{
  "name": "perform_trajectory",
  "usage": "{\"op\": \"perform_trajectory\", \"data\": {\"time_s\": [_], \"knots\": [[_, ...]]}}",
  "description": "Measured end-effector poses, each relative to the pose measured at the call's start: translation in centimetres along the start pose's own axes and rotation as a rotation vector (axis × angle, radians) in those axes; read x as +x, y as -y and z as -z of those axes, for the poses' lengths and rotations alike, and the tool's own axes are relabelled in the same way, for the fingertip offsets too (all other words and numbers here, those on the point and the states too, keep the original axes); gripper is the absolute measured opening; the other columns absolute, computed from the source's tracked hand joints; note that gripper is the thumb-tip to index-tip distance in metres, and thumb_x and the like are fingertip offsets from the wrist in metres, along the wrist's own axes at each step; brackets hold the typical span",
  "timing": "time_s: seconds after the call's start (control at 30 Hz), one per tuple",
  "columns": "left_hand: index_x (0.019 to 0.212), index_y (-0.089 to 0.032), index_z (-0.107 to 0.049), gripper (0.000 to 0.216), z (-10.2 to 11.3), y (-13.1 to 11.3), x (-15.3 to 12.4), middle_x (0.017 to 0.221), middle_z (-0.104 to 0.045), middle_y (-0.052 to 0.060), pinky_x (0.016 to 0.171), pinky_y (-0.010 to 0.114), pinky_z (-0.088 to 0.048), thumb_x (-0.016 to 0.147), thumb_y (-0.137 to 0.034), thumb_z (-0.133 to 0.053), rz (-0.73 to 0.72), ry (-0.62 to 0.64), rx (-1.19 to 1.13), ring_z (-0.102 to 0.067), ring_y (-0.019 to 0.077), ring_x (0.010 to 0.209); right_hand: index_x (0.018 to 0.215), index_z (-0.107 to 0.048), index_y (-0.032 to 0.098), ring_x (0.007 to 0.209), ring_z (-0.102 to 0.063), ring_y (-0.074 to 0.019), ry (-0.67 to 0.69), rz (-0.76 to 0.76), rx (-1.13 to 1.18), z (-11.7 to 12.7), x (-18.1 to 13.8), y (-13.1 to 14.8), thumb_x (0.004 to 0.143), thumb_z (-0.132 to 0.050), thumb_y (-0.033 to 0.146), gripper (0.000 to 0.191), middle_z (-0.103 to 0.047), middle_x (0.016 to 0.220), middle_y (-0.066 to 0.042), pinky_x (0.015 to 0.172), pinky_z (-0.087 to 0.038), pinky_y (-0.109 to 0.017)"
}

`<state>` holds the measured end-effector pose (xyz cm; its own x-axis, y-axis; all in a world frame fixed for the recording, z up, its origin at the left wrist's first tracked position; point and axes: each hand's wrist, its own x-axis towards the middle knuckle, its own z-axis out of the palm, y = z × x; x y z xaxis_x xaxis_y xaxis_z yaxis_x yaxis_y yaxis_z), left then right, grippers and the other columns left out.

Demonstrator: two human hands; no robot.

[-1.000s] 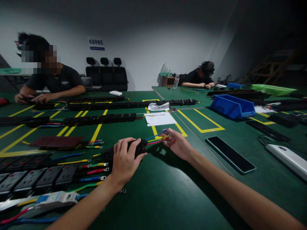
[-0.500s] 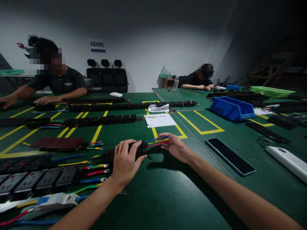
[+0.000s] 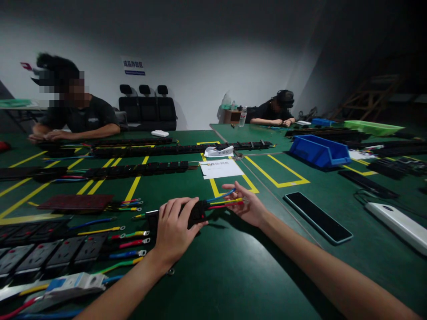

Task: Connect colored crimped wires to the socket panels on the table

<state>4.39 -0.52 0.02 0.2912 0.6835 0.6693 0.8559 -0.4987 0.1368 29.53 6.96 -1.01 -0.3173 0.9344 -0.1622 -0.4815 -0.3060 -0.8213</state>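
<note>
The left hand (image 3: 176,226) is wrapped over a black socket strip (image 3: 197,212), fingers across its top and thumb along its near side, holding it just above or on the green tabletop (image 3: 207,275) in front of the wearer. From the strip's right end run a blue wire (image 3: 218,197), a yellow wire (image 3: 230,202) and a red wire (image 3: 222,206) to the right hand (image 3: 251,206), whose fingers are curled around their tips; whether they pinch any wire cannot be told. Left of the grip lie more socket strips (image 3: 62,255) with colored leads ending in ring terminals (image 3: 142,253), and a dark red strip (image 3: 75,202). Beyond the hands is a white paper sheet (image 3: 223,169); to the right are a smartphone (image 3: 317,218), a blue bin (image 3: 318,152) and a white device (image 3: 396,226). Across the table two co-workers (image 3: 100,118) sit, well apart, near a black three-seat bench (image 3: 147,111).
</note>
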Motion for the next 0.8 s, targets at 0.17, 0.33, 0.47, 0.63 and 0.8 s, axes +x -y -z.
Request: {"op": "perform_trajectory", "data": {"time_s": [0.17,0.33,0.47,0.63,0.8], "knots": [[0.131,-0.02,-0.06,0.05,0.1,-0.1,0.0,0.12,-0.068,0.01,0.095,0.045,-0.045,0.086,-0.035,-0.075,-0.085,-0.022,-0.062,-0.06,0.0293,0.113,0.087,-0.072,0.019,0.053,-0.057,-0.0111,0.043,-0.024,0.022,0.5,0.2,0.0,0.082,-0.076,0.051,0.033,-0.062,0.059,0.002,0.051,-0.047,-0.022],[0.129,-0.019,-0.06,0.044,0.3,-0.1,0.0,0.118,-0.069,0.011,0.095,0.044,-0.043,0.09,-0.036,-0.071,-0.167,-0.055,-0.075,-0.061,0.0286,0.11,0.09,-0.07,0.019,0.047,-0.047,-0.0096,0.148,-0.047,-0.018,1.0,0.4,-0.2,0.083,-0.073,0.054,0.036,-0.052,0.051,0.005,0.045,-0.036,-0.02],[0.129,-0.021,-0.06,0.037,0.6,-0.3,0.1,0.116,-0.071,0.01,0.095,0.044,-0.042,0.095,-0.034,-0.064,-0.243,-0.082,-0.087,-0.062,0.0271,0.11,0.09,-0.071,0.019,0.044,-0.04,-0.009,0.233,-0.081,-0.029,1.2,0.6,-0.1,0.082,-0.074,0.055,0.037,-0.045,0.046,0.008,0.044,-0.033,-0.02],[0.129,-0.023,-0.061,0.036,1.0,-0.5,0.2,0.116,-0.073,0.007,0.095,0.043,-0.042,0.095,-0.034,-0.065,-0.317,-0.072,-0.112,-0.063,0.0253,0.109,0.086,-0.074,0.015,0.042,-0.032,-0.0046,0.255,-0.109,0.002,0.8,0.2,0.2,0.082,-0.077,0.047,0.033,-0.044,0.048,0.008,0.041,-0.028,-0.016],[0.131,-0.024,-0.06,0.037,0.9,-0.6,0.1,0.117,-0.073,0.007,0.095,0.043,-0.04,0.096,-0.034,-0.063,-0.344,-0.042,-0.128,-0.062,0.0248,0.11,0.085,-0.075,0.012,0.041,-0.031,-0.0028,0.28,-0.114,-0.008,0.6,0.0,0.3,0.083,-0.077,0.044,0.032,-0.046,0.047,0.007,0.041,-0.026,-0.015]]}}
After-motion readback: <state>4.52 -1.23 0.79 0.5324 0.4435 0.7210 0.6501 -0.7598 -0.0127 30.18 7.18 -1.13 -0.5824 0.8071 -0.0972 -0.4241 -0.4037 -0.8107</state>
